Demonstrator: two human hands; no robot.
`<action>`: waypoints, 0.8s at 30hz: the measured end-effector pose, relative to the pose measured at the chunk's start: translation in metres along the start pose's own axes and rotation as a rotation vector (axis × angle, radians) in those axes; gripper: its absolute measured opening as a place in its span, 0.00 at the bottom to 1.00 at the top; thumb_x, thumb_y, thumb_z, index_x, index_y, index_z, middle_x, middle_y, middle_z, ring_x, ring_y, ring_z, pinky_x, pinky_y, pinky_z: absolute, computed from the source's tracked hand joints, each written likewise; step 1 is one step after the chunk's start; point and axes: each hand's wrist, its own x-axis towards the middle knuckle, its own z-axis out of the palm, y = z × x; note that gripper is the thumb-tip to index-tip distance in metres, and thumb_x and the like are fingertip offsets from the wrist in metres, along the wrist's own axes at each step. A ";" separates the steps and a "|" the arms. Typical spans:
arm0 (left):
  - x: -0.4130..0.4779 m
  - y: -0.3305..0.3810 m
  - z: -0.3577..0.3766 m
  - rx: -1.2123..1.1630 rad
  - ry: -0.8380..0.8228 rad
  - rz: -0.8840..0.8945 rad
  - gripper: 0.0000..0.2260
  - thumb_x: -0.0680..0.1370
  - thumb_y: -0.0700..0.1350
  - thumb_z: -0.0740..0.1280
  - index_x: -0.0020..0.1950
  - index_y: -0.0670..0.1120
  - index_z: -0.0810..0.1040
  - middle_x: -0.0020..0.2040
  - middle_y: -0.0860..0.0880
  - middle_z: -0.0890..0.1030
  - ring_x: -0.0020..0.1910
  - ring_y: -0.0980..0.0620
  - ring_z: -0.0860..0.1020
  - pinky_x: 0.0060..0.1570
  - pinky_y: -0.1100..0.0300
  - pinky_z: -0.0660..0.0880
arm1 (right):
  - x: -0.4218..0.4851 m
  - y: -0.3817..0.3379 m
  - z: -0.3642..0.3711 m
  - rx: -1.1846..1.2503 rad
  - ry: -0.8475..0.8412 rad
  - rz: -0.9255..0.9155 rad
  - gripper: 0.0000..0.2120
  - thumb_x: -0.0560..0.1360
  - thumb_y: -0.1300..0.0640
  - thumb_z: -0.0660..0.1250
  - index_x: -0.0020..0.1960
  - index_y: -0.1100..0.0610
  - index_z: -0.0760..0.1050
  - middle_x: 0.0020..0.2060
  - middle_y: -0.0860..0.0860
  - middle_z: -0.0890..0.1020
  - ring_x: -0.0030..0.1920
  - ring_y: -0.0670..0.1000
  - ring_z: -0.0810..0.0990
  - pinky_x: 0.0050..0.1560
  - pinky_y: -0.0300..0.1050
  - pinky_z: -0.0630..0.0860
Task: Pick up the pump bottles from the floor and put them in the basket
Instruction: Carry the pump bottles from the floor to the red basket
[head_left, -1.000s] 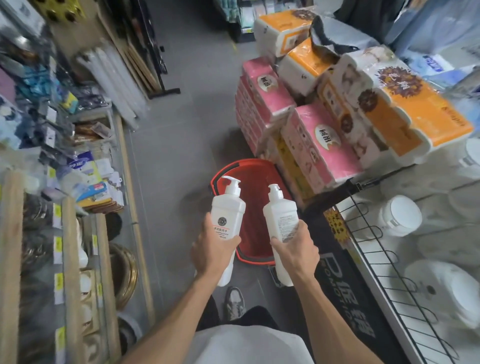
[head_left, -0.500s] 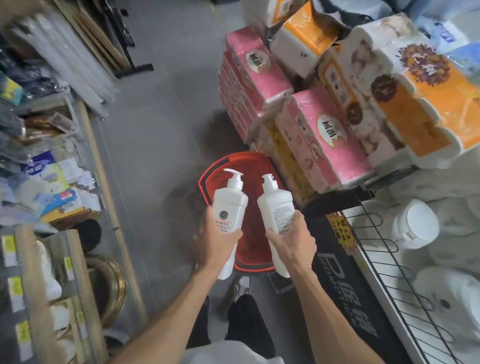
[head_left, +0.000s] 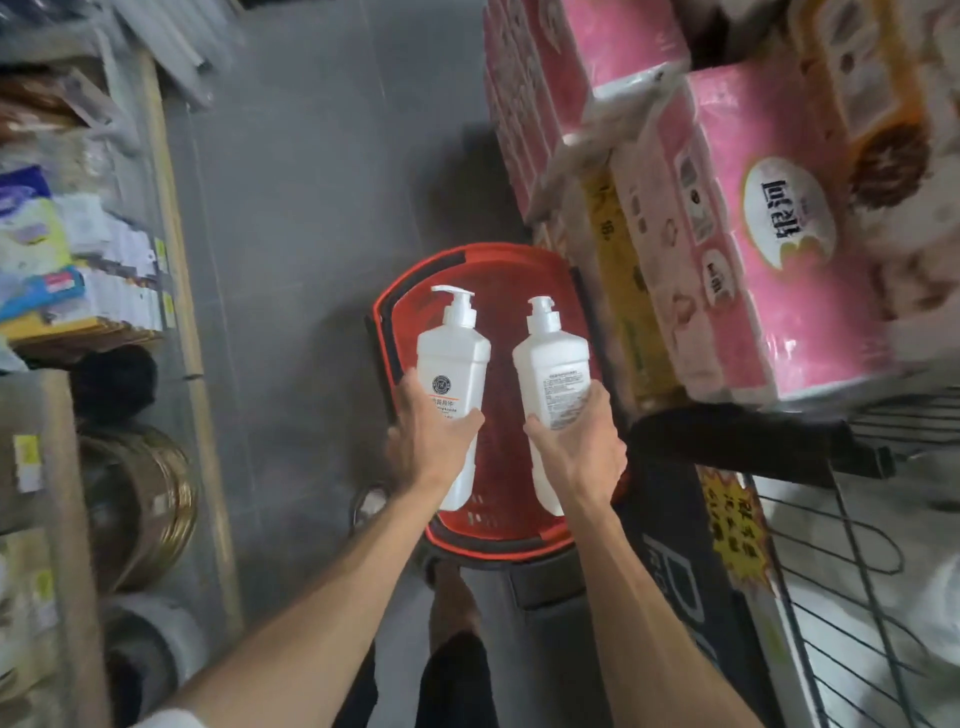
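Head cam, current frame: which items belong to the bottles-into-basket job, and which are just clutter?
Job:
- white plastic pump bottle with round logo, gripped by left hand
- white plastic pump bottle with small-print label, gripped by right hand
- red plastic basket, beneath both bottles

Clutter:
- pink-wrapped tissue packs
- black wire rack
- brass-coloured round pans

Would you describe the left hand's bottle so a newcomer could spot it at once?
Find the red basket on the floor by the pink packs. Above it the left hand grips the left bottle. It alone shows a round logo; the right bottle shows fine print.
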 end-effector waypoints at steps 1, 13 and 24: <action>0.007 -0.002 0.011 0.005 0.007 -0.009 0.37 0.68 0.55 0.74 0.71 0.52 0.60 0.62 0.50 0.76 0.55 0.38 0.78 0.53 0.47 0.75 | 0.009 0.006 0.008 -0.003 -0.003 -0.003 0.32 0.66 0.43 0.77 0.62 0.47 0.64 0.47 0.42 0.73 0.43 0.47 0.74 0.49 0.48 0.74; 0.109 -0.048 0.142 0.042 -0.001 -0.071 0.41 0.69 0.55 0.74 0.76 0.51 0.56 0.65 0.50 0.75 0.55 0.40 0.80 0.54 0.48 0.75 | 0.115 0.061 0.143 -0.009 -0.047 0.010 0.35 0.66 0.44 0.76 0.67 0.51 0.65 0.52 0.47 0.79 0.50 0.56 0.82 0.53 0.55 0.77; 0.207 -0.097 0.255 -0.054 0.034 -0.132 0.40 0.67 0.56 0.75 0.74 0.52 0.60 0.63 0.52 0.75 0.55 0.39 0.79 0.55 0.48 0.75 | 0.195 0.119 0.269 -0.005 -0.072 0.045 0.36 0.66 0.46 0.78 0.68 0.53 0.67 0.55 0.53 0.81 0.51 0.61 0.82 0.49 0.51 0.76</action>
